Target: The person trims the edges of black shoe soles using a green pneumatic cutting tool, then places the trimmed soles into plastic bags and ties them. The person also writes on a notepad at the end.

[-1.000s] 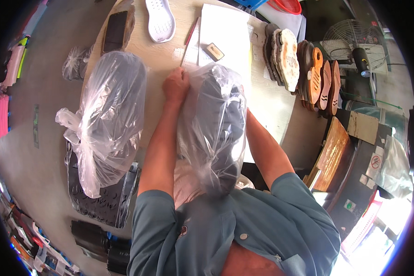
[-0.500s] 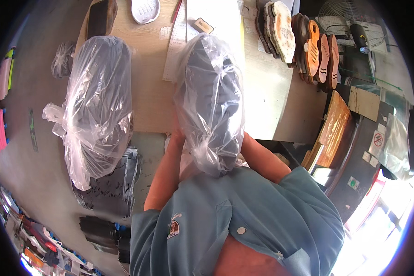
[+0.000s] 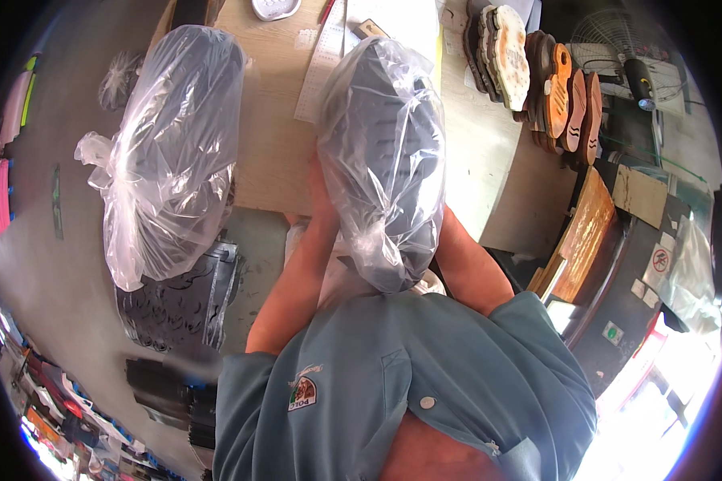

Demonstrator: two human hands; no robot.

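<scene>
Bag in hands: a clear plastic bag full of dark soles is held up in front of the person's chest, over the near edge of the wooden table
Left hand: the left hand is pressed on the left side of the bag, its fingers are mostly hidden behind the plastic, so I cannot tell how tight it holds
Right hand: the right hand is hidden behind the bag, only the forearm shows under it, so I cannot tell its grip
Other bag: a second clear bag of dark soles lies on the left part of the table, tied in a knot at its left side, well apart from the held bag
Under it: a pile of flat black sole sheets sits below the second bag, beside the table
Ruler: a long pale ruler lies on the table, just left of the top of the held bag
Far right: a row of brown and tan shoe soles stands on edge at the table's far right
Fan: a small fan is near those soles
Shirt: the person wears a blue-grey shirt
</scene>
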